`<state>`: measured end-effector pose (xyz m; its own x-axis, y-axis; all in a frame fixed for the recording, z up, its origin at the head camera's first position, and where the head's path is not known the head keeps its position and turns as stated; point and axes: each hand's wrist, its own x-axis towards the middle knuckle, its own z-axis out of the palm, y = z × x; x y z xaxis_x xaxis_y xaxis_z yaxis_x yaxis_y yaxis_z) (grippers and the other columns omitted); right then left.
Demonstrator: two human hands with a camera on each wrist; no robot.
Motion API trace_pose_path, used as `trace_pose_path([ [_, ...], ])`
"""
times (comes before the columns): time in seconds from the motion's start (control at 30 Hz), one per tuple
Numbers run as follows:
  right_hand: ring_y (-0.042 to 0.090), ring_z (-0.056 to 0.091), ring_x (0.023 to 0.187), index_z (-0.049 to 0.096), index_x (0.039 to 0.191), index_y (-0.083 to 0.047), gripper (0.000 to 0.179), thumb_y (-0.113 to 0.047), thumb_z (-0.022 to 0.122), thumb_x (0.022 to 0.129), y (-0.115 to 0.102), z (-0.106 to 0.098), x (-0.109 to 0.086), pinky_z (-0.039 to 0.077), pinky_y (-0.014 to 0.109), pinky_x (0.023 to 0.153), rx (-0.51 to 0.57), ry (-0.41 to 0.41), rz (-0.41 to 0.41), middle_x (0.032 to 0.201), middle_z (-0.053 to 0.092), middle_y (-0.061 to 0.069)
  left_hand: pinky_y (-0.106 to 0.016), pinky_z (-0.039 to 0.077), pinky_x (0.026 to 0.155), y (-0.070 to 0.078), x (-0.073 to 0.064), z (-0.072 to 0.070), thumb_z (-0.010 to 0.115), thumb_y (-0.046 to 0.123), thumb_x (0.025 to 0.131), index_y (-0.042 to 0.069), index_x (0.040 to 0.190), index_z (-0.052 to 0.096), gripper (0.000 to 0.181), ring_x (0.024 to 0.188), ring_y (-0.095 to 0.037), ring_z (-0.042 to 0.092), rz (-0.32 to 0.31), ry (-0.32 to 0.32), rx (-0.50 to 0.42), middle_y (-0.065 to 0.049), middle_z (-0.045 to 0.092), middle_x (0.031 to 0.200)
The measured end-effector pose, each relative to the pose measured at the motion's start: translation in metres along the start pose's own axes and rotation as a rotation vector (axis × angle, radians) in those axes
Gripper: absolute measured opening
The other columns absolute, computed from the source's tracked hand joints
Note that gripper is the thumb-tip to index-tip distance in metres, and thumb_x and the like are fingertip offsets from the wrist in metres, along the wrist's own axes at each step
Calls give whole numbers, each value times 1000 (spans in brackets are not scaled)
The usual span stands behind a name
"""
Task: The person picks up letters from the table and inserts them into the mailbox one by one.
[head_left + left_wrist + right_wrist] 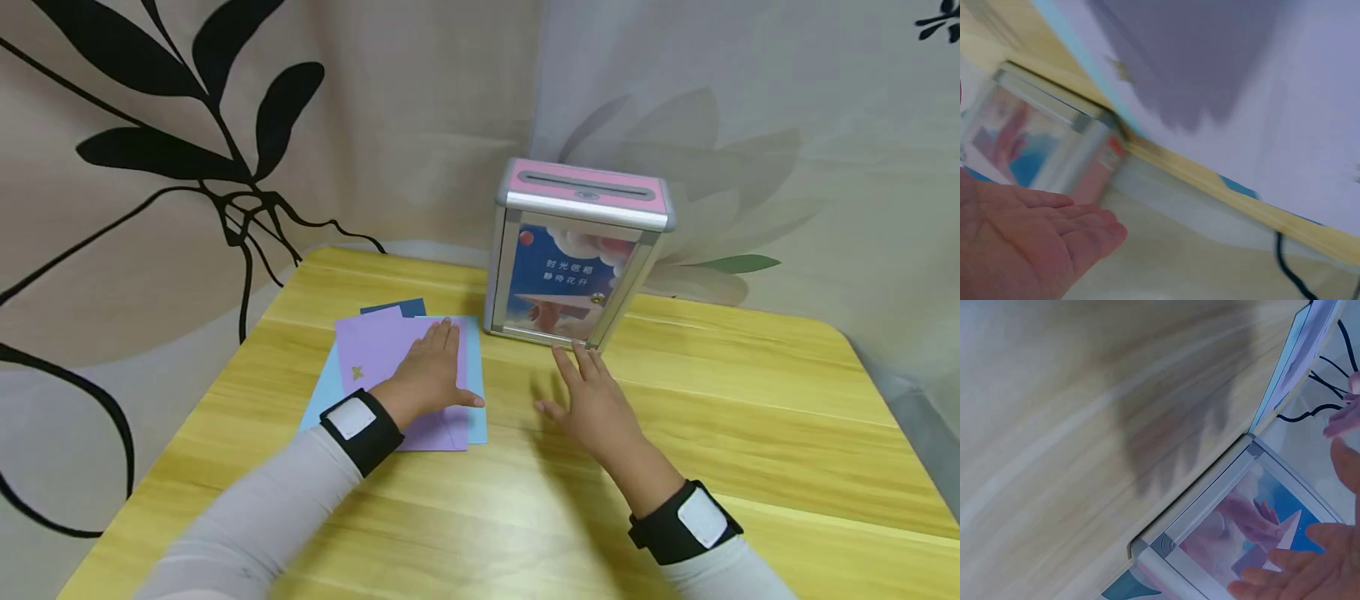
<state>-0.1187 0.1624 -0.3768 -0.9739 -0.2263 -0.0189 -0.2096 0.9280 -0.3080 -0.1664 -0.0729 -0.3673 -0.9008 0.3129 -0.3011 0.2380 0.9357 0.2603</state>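
In the head view my left hand (431, 367) is held over a small pile of envelopes, palm down with its fingers extended. The left wrist view shows its shadow falling on a purple envelope (1310, 112), with a gap between palm and paper. Under the purple envelopes (367, 350) lie a light blue one (477, 375) and a dark blue one (405, 307). My right hand (596, 404) hovers above the table before a pink-topped box (581, 250), fingers spread and holding nothing. That box has a slot (585, 185) on top and a framed picture front with a small lock (597, 298).
The wooden table (750, 417) has its back edge near a pale curtain (435, 125) printed with dark leaves. At the back middle the box stands upright, to the right of the envelopes. Table surface extends right of the box.
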Motion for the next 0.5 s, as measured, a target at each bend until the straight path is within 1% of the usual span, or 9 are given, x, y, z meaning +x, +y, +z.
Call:
trace_pose_path([
  [0.07,46,27,138,26,153,-12,82,-38,69,89,-3,1,-2,34,58,104,24,28,-13,154,24,24,-47,13,117,-11,-2,-2,73,56,78,-6,151,6,117,147,-35,6,-36,22,-21,-23,6,159],
  [0.13,45,37,133,30,152,-12,79,-35,71,88,-7,1,-3,43,56,97,47,50,-21,152,30,23,-47,20,115,-22,-4,-4,75,53,78,-10,149,12,115,145,-38,15,-88,56,-44,-27,15,156],
  [0.2,44,47,125,34,150,-11,75,-30,72,88,-10,2,-4,48,53,88,67,69,-35,149,37,21,-48,32,109,-33,-6,-5,78,52,76,-12,145,24,108,139,-40,28,-154,91,-64,-29,28,149],
  [0.27,42,53,119,40,147,-8,70,-26,73,88,-15,3,-5,50,51,85,79,84,-54,144,45,20,-50,41,101,-43,-7,-4,80,51,74,-12,137,35,100,129,-40,38,-223,124,-86,-30,39,138],
  [0.3,40,57,115,43,145,-7,67,-23,73,88,-18,4,-5,51,50,84,82,91,-64,141,49,20,-50,44,96,-47,-8,-3,80,52,73,-13,133,39,97,125,-40,41,-254,136,-88,-30,43,132],
  [0.37,37,60,110,48,141,-4,61,-19,73,87,-23,7,-5,51,48,86,86,104,-85,134,55,19,-50,47,91,-56,-8,-1,80,53,72,-15,126,44,93,118,-40,44,-307,155,-92,-30,46,124],
  [0.5,34,64,105,57,132,-2,51,-13,73,86,-32,12,-6,52,44,85,80,122,-112,125,62,18,-48,49,89,-74,-9,5,81,54,71,-19,124,43,99,113,-41,47,-395,181,-114,-34,46,121],
])
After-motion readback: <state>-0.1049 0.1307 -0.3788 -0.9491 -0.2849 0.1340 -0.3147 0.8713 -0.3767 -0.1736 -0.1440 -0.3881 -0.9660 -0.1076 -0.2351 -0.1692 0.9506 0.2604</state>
